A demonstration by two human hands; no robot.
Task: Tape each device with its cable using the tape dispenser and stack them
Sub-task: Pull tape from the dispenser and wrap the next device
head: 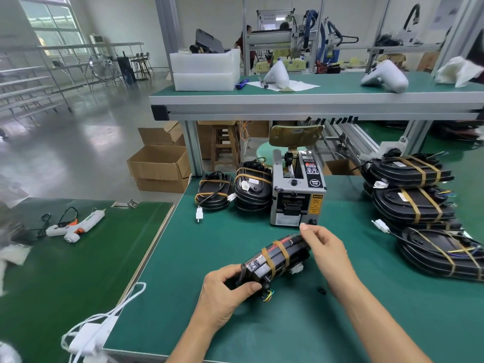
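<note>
Left hand (222,289) grips taped device (275,260); its near end hidden.

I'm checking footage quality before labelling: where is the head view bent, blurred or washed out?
Head view: wide-angle bending bows the upper shelf and the frame edges; the left margin smears, blurring the glue gun area; the window is overexposed and glares off the floor; the device and both hands stay fairly sharp.

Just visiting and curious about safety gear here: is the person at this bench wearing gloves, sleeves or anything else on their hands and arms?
Nothing shows. The left hand and right hand are bare, without gloves, and the fingers carry no rings that I can see. Both forearms are uncovered down to the picture's edge: no sleeves, watch or wristband in view.
</note>
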